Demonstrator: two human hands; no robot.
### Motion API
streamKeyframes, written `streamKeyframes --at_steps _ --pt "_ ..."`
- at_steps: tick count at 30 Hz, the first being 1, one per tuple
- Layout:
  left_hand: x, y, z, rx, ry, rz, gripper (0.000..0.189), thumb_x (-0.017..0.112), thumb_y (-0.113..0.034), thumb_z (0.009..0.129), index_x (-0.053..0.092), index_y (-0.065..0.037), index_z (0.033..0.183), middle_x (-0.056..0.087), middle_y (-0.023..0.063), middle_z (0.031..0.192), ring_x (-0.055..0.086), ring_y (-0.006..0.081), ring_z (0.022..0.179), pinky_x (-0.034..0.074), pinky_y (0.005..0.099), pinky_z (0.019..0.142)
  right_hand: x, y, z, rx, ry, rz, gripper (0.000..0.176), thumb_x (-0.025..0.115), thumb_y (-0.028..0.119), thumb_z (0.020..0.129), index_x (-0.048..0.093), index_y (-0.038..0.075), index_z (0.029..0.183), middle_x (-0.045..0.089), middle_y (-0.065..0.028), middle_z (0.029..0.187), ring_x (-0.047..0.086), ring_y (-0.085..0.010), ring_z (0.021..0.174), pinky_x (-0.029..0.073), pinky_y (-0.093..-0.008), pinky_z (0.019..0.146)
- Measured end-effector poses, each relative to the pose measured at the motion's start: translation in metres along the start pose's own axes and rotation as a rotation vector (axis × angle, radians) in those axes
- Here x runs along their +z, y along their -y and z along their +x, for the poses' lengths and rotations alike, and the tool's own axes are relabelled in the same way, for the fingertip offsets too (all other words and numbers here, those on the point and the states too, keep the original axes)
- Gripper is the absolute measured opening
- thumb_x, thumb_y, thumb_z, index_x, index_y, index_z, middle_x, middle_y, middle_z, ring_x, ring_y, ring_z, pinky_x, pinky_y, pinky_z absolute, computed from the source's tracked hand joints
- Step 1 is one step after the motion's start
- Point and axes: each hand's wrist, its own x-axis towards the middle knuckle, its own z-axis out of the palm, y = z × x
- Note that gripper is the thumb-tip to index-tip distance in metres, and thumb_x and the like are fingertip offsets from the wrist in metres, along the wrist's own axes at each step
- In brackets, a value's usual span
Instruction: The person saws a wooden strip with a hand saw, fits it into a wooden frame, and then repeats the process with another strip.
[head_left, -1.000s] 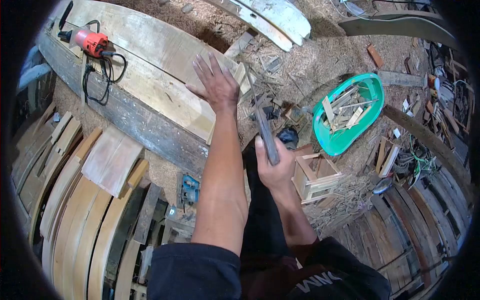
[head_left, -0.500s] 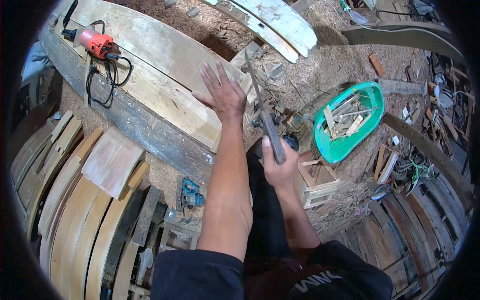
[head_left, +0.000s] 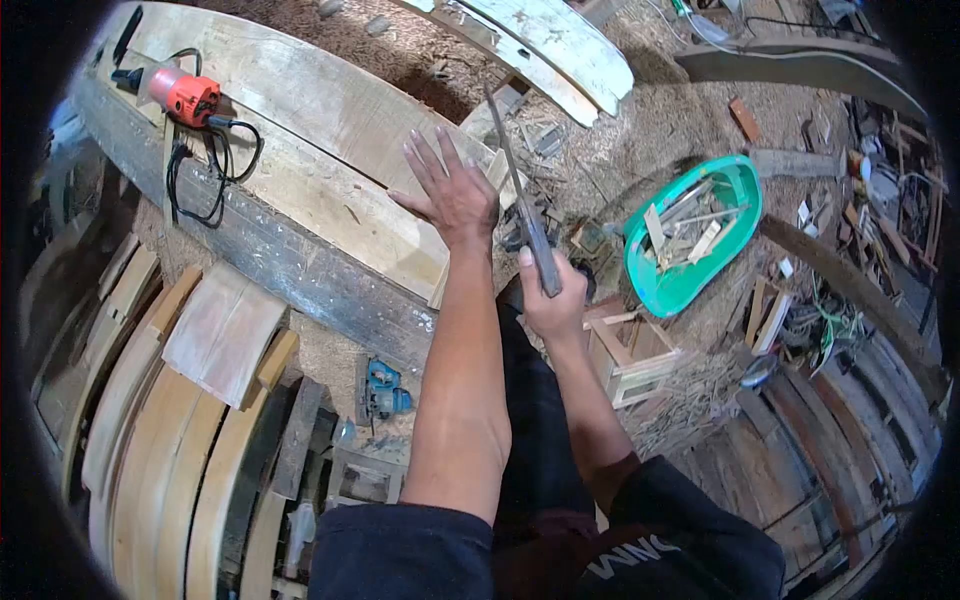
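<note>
My left hand (head_left: pixel 455 200) lies flat, fingers spread, on a pale wooden plank (head_left: pixel 330 180) of a long bench-like stack. In my right hand (head_left: pixel 557 305) is a hand saw (head_left: pixel 520 190), gripped by its handle and seen nearly edge-on. Its narrow blade points up and away, beside the plank's right end. A short wood piece (head_left: pixel 497 172) shows between my left hand and the blade. Whether the teeth touch wood cannot be made out.
A red power tool (head_left: pixel 185 95) with a black cord rests on the planks. A blue power tool (head_left: pixel 383 388) sits on the floor. To the right stands a green tub (head_left: pixel 680 292) of wood scraps. Curved boards (head_left: pixel 190 470) are stacked at lower left.
My right hand and the saw have shifted slightly forward and left. My left hand stays flat on the plank. The whole view has moved a little.
</note>
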Motion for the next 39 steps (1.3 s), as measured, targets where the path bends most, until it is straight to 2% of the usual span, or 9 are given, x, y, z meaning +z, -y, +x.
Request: streamKeyframes --at_steps 7,10,14,17,21,29,35,36,39 --pt "0.001 0.004 -0.002 0.007 0.03 0.024 0.068 0.046 -0.032 0.097 0.022 -0.016 0.159 0.007 0.0133 0.168 0.004 0.0317 0.155 -0.005 0.0761 0.11 0.009 -0.013 -0.004 -0.018 -0.023 0.006 0.023 0.069 0.017 0.091 0.061 0.002 0.076 0.045 -0.0043 0.054 0.043 -0.012 0.047 0.038 -0.0306 0.047" --pt "0.003 0.005 -0.002 0.033 -0.008 0.078 0.069 0.048 -0.031 0.096 0.022 -0.017 0.159 0.007 0.013 0.168 0.004 0.0316 0.155 -0.005 0.0767 0.11 -0.001 -0.015 -0.005 -0.202 -0.13 0.052 0.023 0.068 0.016 0.092 0.06 0.002 0.075 0.046 -0.0036 0.055 0.045 -0.0113 0.048 0.038 -0.0297 0.048" --pt "0.003 0.002 -0.005 0.039 -0.042 0.047 0.063 0.044 -0.029 0.098 0.028 -0.016 0.157 0.011 0.0132 0.167 0.008 0.0325 0.155 0.0 0.0771 0.11 -0.025 0.011 -0.012 -0.148 -0.142 0.143 0.026 0.068 0.016 0.091 0.058 0.003 0.072 0.046 -0.0033 0.054 0.043 -0.0111 0.047 0.037 -0.0303 0.047" --pt "0.004 0.003 -0.002 0.032 -0.043 0.073 0.063 0.045 -0.029 0.098 0.028 -0.017 0.157 0.011 0.0125 0.167 0.008 0.032 0.155 0.0 0.0775 0.11 -0.035 -0.004 -0.037 -0.08 -0.041 0.034 0.031 0.07 0.017 0.091 0.053 0.004 0.068 0.045 -0.0052 0.054 0.043 -0.0126 0.046 0.036 -0.0321 0.047" --pt "0.006 0.005 -0.003 0.019 -0.004 0.085 0.065 0.044 -0.031 0.098 0.025 -0.017 0.158 0.009 0.0125 0.168 0.006 0.0312 0.155 -0.003 0.0772 0.11 -0.029 -0.017 -0.06 -0.049 -0.035 0.034 0.037 0.072 0.019 0.09 0.05 0.004 0.065 0.044 -0.0074 0.053 0.043 -0.0156 0.045 0.036 -0.0341 0.046" --pt "0.002 0.001 -0.001 0.005 0.026 0.057 0.064 0.042 -0.031 0.098 0.024 -0.017 0.158 0.009 0.0128 0.167 0.004 0.031 0.155 -0.004 0.076 0.11 -0.024 -0.016 -0.07 0.04 -0.052 0.052 0.035 0.073 0.018 0.09 0.052 0.003 0.066 0.047 -0.0067 0.054 0.045 -0.0143 0.048 0.037 -0.0339 0.047" --pt "0.002 0.002 -0.006 0.01 0.002 0.044 0.063 0.043 -0.031 0.098 0.027 -0.016 0.157 0.011 0.0123 0.167 0.006 0.0311 0.155 -0.003 0.075 0.111 0.008 -0.009 0.009 0.057 -0.001 0.049 0.027 0.072 0.021 0.09 0.061 0.002 0.074 0.05 -0.0088 0.054 0.049 -0.0149 0.047 0.042 -0.0335 0.049" --pt "0.001 0.0 -0.004 0.008 0.003 0.053 0.063 0.043 -0.031 0.098 0.027 -0.016 0.157 0.011 0.0125 0.167 0.006 0.0312 0.155 -0.002 0.075 0.111 0.007 0.0 0.001 -0.021 -0.073 0.051 0.027 0.072 0.022 0.091 0.063 0.002 0.076 0.049 -0.008 0.053 0.048 -0.0144 0.046 0.042 -0.0325 0.048" --pt "0.002 0.002 -0.004 0.013 0.0 0.074 0.063 0.043 -0.031 0.098 0.028 -0.015 0.157 0.011 0.0128 0.167 0.006 0.0314 0.155 -0.002 0.075 0.111 -0.012 -0.004 -0.045 0.031 -0.032 0.066 0.028 0.07 0.024 0.092 0.062 0.002 0.076 0.05 -0.0082 0.054 0.048 -0.0144 0.046 0.042 -0.0323 0.048"
